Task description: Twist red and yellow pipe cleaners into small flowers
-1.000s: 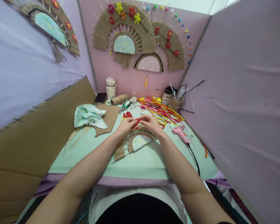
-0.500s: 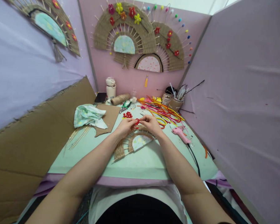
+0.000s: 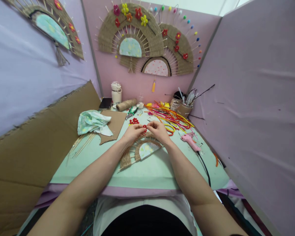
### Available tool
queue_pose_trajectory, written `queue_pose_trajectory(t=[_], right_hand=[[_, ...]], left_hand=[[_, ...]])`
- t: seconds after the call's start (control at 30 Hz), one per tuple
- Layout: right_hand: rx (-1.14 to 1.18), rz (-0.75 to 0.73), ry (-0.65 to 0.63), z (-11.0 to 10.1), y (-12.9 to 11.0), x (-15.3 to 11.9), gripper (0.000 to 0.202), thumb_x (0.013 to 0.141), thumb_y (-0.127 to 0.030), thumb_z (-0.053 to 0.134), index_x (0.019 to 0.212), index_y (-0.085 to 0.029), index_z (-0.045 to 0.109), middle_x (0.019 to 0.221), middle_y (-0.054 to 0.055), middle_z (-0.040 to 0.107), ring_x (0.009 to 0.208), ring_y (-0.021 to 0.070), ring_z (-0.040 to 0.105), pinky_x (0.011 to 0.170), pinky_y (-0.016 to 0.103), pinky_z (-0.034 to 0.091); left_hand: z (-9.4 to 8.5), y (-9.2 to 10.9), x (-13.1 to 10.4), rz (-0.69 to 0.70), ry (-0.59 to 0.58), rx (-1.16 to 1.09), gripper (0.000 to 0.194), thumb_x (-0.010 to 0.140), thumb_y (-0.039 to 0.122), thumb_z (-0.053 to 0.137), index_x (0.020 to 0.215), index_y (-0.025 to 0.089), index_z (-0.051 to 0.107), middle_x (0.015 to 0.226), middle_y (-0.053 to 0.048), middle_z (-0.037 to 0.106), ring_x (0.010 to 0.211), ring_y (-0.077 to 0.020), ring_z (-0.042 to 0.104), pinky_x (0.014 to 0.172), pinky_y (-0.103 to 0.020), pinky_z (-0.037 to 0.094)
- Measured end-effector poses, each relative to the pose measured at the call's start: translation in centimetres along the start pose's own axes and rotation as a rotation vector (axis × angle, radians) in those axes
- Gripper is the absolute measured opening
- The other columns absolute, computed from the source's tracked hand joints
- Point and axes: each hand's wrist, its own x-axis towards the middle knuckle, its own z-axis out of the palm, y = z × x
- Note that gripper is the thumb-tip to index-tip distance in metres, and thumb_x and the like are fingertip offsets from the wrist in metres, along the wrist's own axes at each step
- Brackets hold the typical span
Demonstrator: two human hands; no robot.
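Observation:
Between my fingertips is a small red pipe-cleaner flower (image 3: 145, 127), bent into loops. My left hand (image 3: 133, 133) pinches it from the left, and my right hand (image 3: 157, 129) has closed fingertips at its right side. Below both hands lies a half-round fan (image 3: 139, 151) of twine woven over thin sticks, with a pale green patterned cloth centre; its upper edge is partly hidden by my hands. Just behind my left hand rest more red looped pieces (image 3: 134, 121) with a bit of yellow.
A pink glue gun (image 3: 191, 143) with a black cord lies at right. Behind it spread colourful pipe cleaners (image 3: 172, 116). At left are a crumpled green cloth (image 3: 93, 122), cardboard (image 3: 117, 123) and thin sticks (image 3: 85, 144). Pliers (image 3: 131, 112), a twine roll (image 3: 126, 104) and a bottle (image 3: 116, 93) stand farther back.
My fingers have shifted slightly around the red flower, and more of its loops show between them. The fan and the things on the table stay in place.

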Motion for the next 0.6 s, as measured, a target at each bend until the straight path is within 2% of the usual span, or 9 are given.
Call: queue_pose_trajectory(t=[0.13,0.27,0.33,0.43,0.6], right_hand=[[-0.031,0.031,0.047,0.4,0.1,-0.2,0.012,0.069,-0.028,0.059,0.069,-0.017,0.058,0.059,-0.003,0.054,0.054,0.0099,0.046,0.054,0.023,0.037],[-0.038,0.046,0.112,0.9,0.4,-0.3,0.007,0.066,-0.025,0.057,0.067,-0.017,0.057,0.061,-0.003,0.055,0.055,0.0103,0.047,0.054,0.023,0.038],[-0.028,0.054,0.142,1.1,0.5,-0.4,0.006,0.066,-0.024,0.056,0.067,-0.018,0.056,0.061,-0.003,0.055,0.056,0.0106,0.048,0.054,0.023,0.038],[-0.025,0.066,0.188,1.3,0.5,-0.4,0.007,0.065,-0.024,0.056,0.067,-0.018,0.057,0.062,-0.002,0.056,0.057,0.0111,0.049,0.055,0.023,0.039],[-0.011,0.039,0.202,1.5,0.5,-0.4,0.010,0.067,-0.027,0.056,0.067,-0.017,0.059,0.063,-0.002,0.058,0.058,0.0115,0.051,0.057,0.024,0.041]], left_hand=[[0.0,-0.7,0.3,0.129,0.088,0.249,0.018,0.063,0.027,0.066,0.072,0.013,0.061,0.060,-0.001,0.062,0.053,-0.0105,0.055,0.054,-0.022,0.042],[0.2,-1.0,0.1,0.386,0.189,0.613,0.011,0.069,0.023,0.060,0.074,0.015,0.064,0.067,-0.002,0.066,0.062,-0.0125,0.059,0.060,-0.024,0.043],[0.3,-1.1,-0.1,0.489,0.212,0.726,0.012,0.072,0.021,0.057,0.077,0.016,0.066,0.071,-0.002,0.068,0.065,-0.0128,0.060,0.063,-0.024,0.044],[0.3,-1.3,-0.2,0.548,0.234,0.778,0.014,0.074,0.021,0.056,0.081,0.018,0.068,0.075,-0.002,0.069,0.067,-0.0133,0.062,0.065,-0.024,0.045],[0.3,-1.6,0.0,0.517,0.255,0.707,0.014,0.073,0.019,0.057,0.083,0.018,0.068,0.075,-0.002,0.070,0.069,-0.0137,0.064,0.068,-0.024,0.047]])
